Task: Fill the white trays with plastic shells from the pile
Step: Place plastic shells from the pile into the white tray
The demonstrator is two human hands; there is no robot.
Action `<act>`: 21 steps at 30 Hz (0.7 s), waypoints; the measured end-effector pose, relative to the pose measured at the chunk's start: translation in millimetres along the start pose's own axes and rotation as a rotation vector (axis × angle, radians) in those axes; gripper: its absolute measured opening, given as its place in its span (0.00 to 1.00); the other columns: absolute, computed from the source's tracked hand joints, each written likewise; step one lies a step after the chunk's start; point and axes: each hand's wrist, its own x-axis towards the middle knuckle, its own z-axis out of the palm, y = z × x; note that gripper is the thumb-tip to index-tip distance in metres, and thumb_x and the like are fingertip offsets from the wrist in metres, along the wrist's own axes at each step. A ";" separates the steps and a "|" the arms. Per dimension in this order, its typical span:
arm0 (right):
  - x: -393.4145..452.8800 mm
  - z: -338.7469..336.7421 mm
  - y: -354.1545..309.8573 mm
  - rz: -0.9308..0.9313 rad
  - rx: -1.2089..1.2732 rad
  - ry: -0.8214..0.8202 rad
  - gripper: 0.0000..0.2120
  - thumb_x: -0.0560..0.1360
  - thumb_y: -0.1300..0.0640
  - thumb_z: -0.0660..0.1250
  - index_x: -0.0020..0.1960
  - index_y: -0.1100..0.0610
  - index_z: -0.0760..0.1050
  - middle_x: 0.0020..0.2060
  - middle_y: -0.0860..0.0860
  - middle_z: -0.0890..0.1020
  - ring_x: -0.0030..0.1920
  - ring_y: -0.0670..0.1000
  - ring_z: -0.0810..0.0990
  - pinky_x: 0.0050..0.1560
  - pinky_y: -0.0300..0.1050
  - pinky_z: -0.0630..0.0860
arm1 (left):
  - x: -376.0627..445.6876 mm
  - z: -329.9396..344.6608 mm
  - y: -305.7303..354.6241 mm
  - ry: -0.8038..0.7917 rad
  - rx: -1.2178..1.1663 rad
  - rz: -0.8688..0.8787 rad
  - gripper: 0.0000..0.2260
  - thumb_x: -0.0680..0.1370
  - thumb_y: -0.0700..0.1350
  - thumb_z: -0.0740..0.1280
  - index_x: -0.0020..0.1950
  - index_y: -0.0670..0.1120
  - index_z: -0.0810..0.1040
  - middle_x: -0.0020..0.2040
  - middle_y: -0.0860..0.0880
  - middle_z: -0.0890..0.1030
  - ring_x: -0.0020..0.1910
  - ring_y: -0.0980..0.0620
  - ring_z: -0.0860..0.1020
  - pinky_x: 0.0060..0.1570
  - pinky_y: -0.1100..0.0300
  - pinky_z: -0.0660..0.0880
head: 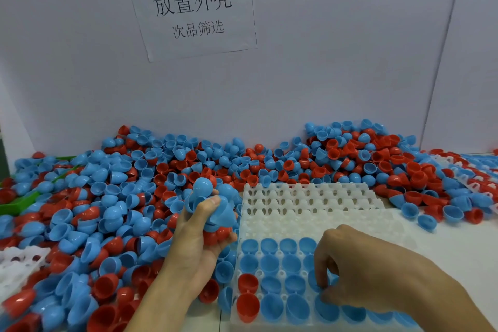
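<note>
A big pile of blue and red plastic shells [113, 197] covers the table's left and back. A white tray [318, 221] with many cups lies in front of me; its near rows hold blue shells [272, 264] and two red shells [248, 302], its far rows stand bare. My left hand [199, 234] grips a stacked bunch of blue and red shells beside the tray's left edge. My right hand [377, 272] hovers over the tray's near rows, its curled fingertips at a blue shell; whether they pinch it is hidden.
A second white tray [312, 194] lies behind the first, against the pile. Part of another white tray [18, 261] shows at the left, a green bin [16, 206] further back left. More trays with shells [474, 170] sit far right. A wall with a paper sign stands behind.
</note>
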 end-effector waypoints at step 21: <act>33.0 39.9 -38.6 -0.486 0.683 0.711 0.23 0.67 0.36 0.74 0.59 0.35 0.71 0.48 0.39 0.78 0.48 0.47 0.81 0.36 0.38 0.78 | -2.0 11.2 -15.9 -0.033 0.105 0.043 0.22 0.62 0.47 0.77 0.54 0.43 0.80 0.46 0.41 0.81 0.42 0.45 0.82 0.36 0.54 0.81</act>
